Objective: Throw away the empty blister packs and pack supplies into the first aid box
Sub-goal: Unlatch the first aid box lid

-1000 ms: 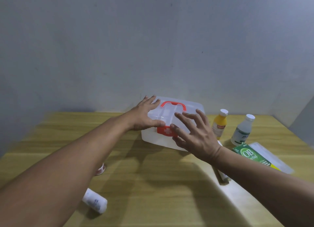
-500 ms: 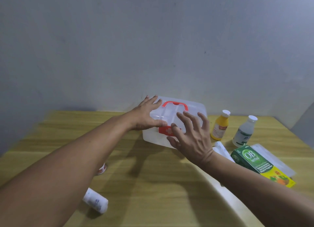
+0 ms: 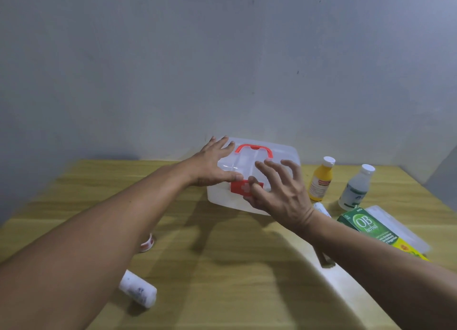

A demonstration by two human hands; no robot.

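Observation:
The first aid box (image 3: 284, 156) is translucent white with a red handle (image 3: 252, 147) and a red latch (image 3: 238, 187). It stands shut at the back of the wooden table (image 3: 222, 280). My left hand (image 3: 210, 164) lies on the left part of the lid, fingers on top and thumb along the front edge. My right hand (image 3: 279, 193) is at the box's front. Its thumb touches the latch and its fingers are spread and curled over the lid. No blister packs can be made out.
Right of the box stand a yellow bottle (image 3: 320, 181) and a white bottle (image 3: 354, 188). Nearer lie a green OB herbal carton (image 3: 366, 226) and a clear flat pack (image 3: 400, 228). A white roll (image 3: 137, 289) and a small red-white item (image 3: 147, 243) lie at the left.
My right hand has moved in to the front of the box, bringing its thumb onto the red latch. My left hand has stayed on the lid.

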